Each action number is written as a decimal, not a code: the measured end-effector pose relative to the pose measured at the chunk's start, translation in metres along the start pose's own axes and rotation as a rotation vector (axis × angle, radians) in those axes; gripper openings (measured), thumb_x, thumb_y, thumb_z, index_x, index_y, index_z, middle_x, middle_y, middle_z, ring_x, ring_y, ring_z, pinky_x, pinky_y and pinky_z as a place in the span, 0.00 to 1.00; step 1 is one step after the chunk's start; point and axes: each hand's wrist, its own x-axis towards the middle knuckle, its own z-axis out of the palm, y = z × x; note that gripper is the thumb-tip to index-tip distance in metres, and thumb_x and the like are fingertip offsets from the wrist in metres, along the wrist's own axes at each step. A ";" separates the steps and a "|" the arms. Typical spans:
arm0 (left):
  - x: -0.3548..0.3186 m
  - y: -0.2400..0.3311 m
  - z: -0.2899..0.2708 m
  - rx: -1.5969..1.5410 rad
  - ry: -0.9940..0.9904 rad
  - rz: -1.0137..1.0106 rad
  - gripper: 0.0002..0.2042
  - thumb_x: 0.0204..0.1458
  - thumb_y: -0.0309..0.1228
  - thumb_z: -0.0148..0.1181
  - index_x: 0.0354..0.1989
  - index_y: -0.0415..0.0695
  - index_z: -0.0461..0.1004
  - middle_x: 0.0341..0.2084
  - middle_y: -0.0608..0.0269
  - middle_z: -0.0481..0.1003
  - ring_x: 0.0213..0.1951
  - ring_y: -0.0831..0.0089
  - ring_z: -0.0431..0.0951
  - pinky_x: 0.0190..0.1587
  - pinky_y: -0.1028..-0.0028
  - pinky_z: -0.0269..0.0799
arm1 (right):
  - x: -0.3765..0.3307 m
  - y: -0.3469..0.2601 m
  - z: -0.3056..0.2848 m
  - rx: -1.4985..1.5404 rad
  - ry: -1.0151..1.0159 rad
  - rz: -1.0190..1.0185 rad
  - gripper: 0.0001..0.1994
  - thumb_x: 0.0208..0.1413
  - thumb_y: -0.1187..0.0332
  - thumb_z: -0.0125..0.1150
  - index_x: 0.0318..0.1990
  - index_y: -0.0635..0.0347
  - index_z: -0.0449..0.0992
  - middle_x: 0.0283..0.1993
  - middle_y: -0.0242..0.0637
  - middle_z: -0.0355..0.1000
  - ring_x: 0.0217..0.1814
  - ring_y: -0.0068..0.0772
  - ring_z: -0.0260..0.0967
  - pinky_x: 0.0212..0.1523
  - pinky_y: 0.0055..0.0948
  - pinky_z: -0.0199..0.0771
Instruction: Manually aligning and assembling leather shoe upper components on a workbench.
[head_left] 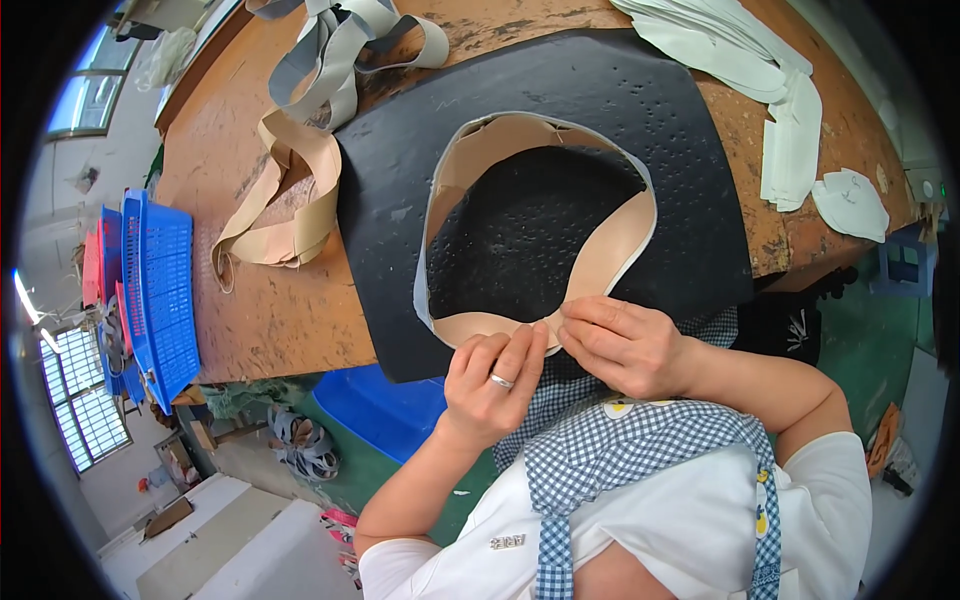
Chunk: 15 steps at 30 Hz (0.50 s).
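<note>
A large loop of joined strips [612, 245], tan on its inner face and pale grey along the outer edge, stands on a black mat [390, 215] pitted with small holes. At the loop's near side, my left hand [490, 385], with a ring on one finger, pinches the strip. Close beside it my right hand [628, 345] grips the same strip, where two curved ends come together. The fingertips of both hands nearly touch and hide the exact spot they press. Left of the mat lies a bundle of tan strips [318, 165].
Grey strips [345, 75] lie coiled at the far left of the wooden table [270, 320]. White flat pieces [790, 140] are piled at the far right. A blue basket [160, 290] stands beyond the table's left edge, and a blue tub [385, 405] sits below the near edge.
</note>
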 end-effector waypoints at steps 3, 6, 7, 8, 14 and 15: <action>0.003 0.001 -0.002 0.045 -0.018 0.053 0.19 0.39 0.25 0.59 0.43 0.37 0.82 0.41 0.61 0.77 0.36 0.71 0.75 0.40 0.71 0.73 | -0.001 0.000 0.000 0.006 0.001 0.002 0.14 0.39 0.75 0.65 0.36 0.73 0.81 0.39 0.46 0.76 0.49 0.46 0.77 0.46 0.38 0.85; 0.007 0.003 -0.005 0.100 -0.062 0.123 0.19 0.40 0.25 0.59 0.43 0.36 0.82 0.40 0.60 0.76 0.37 0.71 0.75 0.41 0.71 0.73 | -0.001 0.000 -0.001 0.006 -0.001 -0.003 0.13 0.40 0.75 0.65 0.36 0.73 0.81 0.39 0.46 0.76 0.48 0.47 0.77 0.46 0.38 0.85; 0.007 0.003 -0.006 0.123 -0.088 0.157 0.19 0.40 0.25 0.59 0.44 0.34 0.81 0.41 0.59 0.76 0.38 0.71 0.75 0.43 0.71 0.73 | -0.001 0.001 -0.001 0.002 -0.003 -0.008 0.13 0.40 0.75 0.65 0.36 0.73 0.81 0.39 0.46 0.76 0.48 0.47 0.77 0.46 0.38 0.85; 0.008 0.003 -0.007 0.147 -0.114 0.190 0.19 0.40 0.25 0.59 0.44 0.32 0.81 0.41 0.58 0.75 0.39 0.70 0.75 0.44 0.71 0.74 | -0.002 0.001 -0.001 0.002 -0.002 -0.009 0.13 0.40 0.75 0.65 0.36 0.73 0.81 0.39 0.46 0.76 0.48 0.47 0.77 0.46 0.38 0.85; 0.002 0.004 -0.010 0.186 -0.191 0.252 0.20 0.40 0.25 0.59 0.44 0.28 0.79 0.42 0.54 0.74 0.40 0.68 0.75 0.46 0.68 0.74 | -0.002 -0.008 0.000 0.071 -0.045 0.085 0.16 0.44 0.76 0.64 0.43 0.73 0.80 0.45 0.48 0.75 0.53 0.48 0.76 0.53 0.42 0.82; 0.002 0.006 -0.010 0.188 -0.192 0.251 0.20 0.40 0.25 0.59 0.44 0.28 0.79 0.42 0.54 0.74 0.40 0.68 0.75 0.46 0.68 0.74 | -0.005 -0.011 0.003 -0.002 -0.064 0.063 0.18 0.45 0.75 0.65 0.45 0.74 0.79 0.48 0.50 0.74 0.55 0.49 0.75 0.56 0.44 0.79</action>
